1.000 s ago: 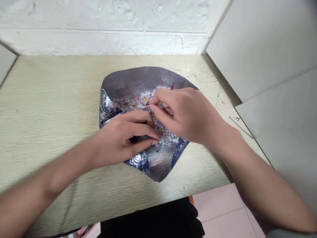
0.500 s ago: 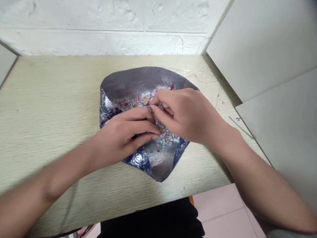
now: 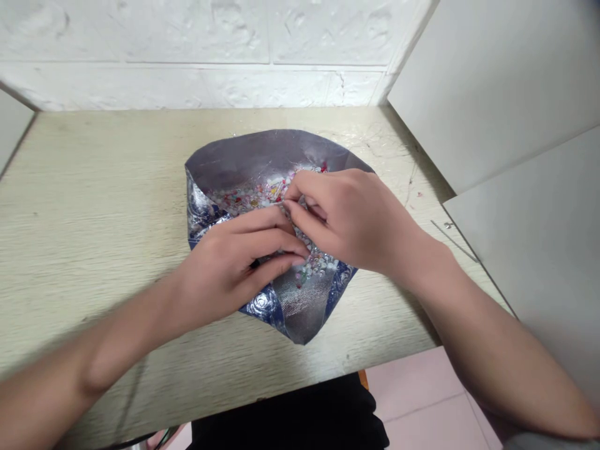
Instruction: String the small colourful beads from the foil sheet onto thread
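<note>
A silvery foil sheet [image 3: 244, 159] with turned-up edges lies on the wooden table [image 3: 94, 181]. It holds a heap of small coloured beads [image 3: 239, 199]. My left hand [image 3: 234, 262] rests on the beads with its fingers curled together, and what they grip is hidden. My right hand [image 3: 347, 215] meets it from the right, its thumb and fingers pinched over the beads near the left fingertips. Whatever the pinch holds is too small to make out.
A white brick wall [image 3: 187, 56] closes off the back of the table. Grey panels [image 3: 492, 87] stand along the right side. A thin metal pin [image 3: 450, 234] lies near the right edge. The table's front edge runs just below the foil.
My left hand has slid slightly right and up on the beads. The foil's left edge has shifted a little. My right hand has hardly moved.
</note>
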{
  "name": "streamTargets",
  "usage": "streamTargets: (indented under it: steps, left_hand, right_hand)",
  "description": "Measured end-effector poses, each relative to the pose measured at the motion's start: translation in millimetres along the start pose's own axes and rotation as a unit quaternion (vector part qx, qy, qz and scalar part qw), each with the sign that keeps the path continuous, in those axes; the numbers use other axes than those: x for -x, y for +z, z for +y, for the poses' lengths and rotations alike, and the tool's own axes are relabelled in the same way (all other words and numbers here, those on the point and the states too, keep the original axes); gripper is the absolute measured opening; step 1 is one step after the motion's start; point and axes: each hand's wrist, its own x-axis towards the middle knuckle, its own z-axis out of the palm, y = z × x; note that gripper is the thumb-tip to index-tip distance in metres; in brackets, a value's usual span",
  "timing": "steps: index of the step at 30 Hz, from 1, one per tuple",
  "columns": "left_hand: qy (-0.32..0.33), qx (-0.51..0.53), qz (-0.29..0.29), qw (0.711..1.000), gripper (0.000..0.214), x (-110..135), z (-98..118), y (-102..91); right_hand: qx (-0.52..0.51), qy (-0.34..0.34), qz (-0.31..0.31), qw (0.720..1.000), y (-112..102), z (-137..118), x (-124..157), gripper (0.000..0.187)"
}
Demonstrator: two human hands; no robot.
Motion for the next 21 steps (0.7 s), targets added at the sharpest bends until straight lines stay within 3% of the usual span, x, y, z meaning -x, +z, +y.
streamTargets:
  steps: [6, 11, 21]
  left_hand:
    - [0.016, 0.022, -0.048, 0.998, 0.014, 1, -6, -4.2]
    - [-0.007, 0.062, -0.150, 0.987, 0.019, 2, -7, -17.1]
    - [-0.026, 0.074, -0.172, 0.982, 0.016, 2, -8, -16.3]
  right_hand:
    - [0.009, -0.006, 0.013, 1.000, -1, 0, 0, 0.024]
    - [0.016, -0.007, 0.017, 1.000, 0, -1, 0, 0.026]
    - [0.005, -0.009, 0.006, 1.000, -2, -1, 0, 0.027]
